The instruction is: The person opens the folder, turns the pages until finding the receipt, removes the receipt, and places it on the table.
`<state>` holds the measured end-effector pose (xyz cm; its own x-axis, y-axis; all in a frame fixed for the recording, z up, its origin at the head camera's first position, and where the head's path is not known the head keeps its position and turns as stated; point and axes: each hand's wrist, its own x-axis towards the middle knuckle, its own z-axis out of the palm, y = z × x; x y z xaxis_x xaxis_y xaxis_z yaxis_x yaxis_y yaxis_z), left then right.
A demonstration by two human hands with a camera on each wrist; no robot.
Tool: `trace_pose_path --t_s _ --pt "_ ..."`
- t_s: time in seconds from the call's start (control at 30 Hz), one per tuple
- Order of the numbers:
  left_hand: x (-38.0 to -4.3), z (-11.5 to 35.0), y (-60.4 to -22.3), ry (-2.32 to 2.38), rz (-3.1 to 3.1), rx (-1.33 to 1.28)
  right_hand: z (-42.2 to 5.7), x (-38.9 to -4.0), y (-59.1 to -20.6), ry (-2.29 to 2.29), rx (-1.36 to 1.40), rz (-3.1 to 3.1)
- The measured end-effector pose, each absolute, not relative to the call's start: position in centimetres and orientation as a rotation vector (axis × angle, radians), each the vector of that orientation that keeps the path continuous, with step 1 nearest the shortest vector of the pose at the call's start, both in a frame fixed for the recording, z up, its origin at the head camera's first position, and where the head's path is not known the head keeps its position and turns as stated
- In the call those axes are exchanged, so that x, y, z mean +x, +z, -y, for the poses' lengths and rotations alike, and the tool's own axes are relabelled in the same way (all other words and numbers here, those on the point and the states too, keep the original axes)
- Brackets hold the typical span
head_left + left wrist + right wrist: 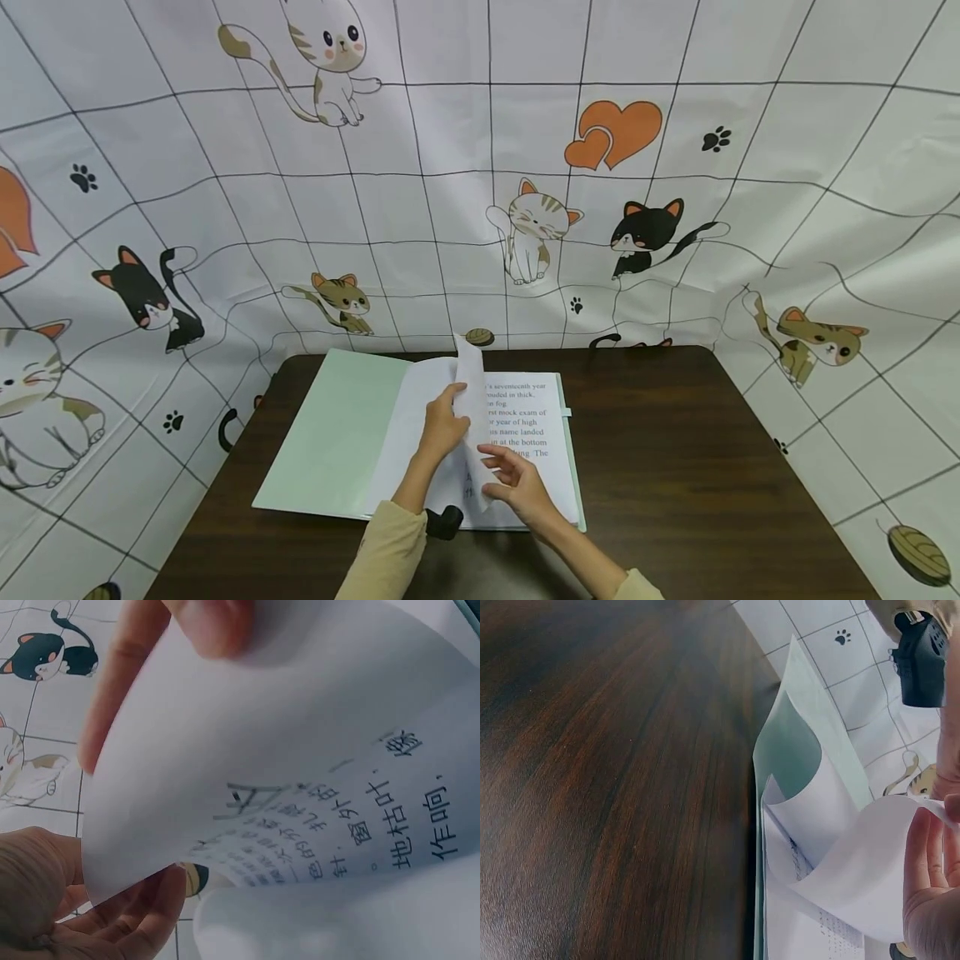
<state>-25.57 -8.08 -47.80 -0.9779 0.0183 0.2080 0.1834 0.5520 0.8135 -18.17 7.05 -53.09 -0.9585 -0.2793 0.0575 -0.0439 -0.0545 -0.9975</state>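
Note:
A booklet with a pale green cover (337, 433) lies open on the table. One white page (471, 408) stands raised near its middle, bent over; in the left wrist view Chinese print shows on the curved sheet (187, 735). My left hand (442, 427) pinches this page, its thumb (217, 626) on the near face and a finger behind. At the lower part of the same page, my right hand (521, 487) has the sheet's edge between thumb and fingers. English text covers the right-hand page (528, 467), partly hidden by the raised sheet.
Under the booklet is a dark brown wooden table (675, 467), with bare wood to the right. A white curtain (450, 208) with grid lines and cartoon cats surrounds the table. A black device (922, 664) sits on my left wrist. A small tab (566, 412) sticks out at the booklet's right edge.

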Motion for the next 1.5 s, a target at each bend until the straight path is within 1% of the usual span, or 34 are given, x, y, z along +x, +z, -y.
trace_pose_path --t_s 0.37,0.97,1.27,1.5 --pt "-25.7 9.5 -49.4 -1.321 2.636 -0.157 -7.5 -18.2 -53.0 -2.149 -0.422 -1.971" --pt "-25.4 11.6 -51.4 -1.341 2.801 -0.035 -7.9 -18.8 -53.1 -2.228 -0.242 -1.914" --pt "-24.8 13.0 -51.8 -1.097 3.062 -0.023 -9.1 -19.1 -53.8 -2.243 -0.181 -1.963" --pt "-24.4 14.4 -52.2 -0.864 3.18 -0.093 -10.0 -19.7 -54.3 -2.284 -0.116 -1.993"
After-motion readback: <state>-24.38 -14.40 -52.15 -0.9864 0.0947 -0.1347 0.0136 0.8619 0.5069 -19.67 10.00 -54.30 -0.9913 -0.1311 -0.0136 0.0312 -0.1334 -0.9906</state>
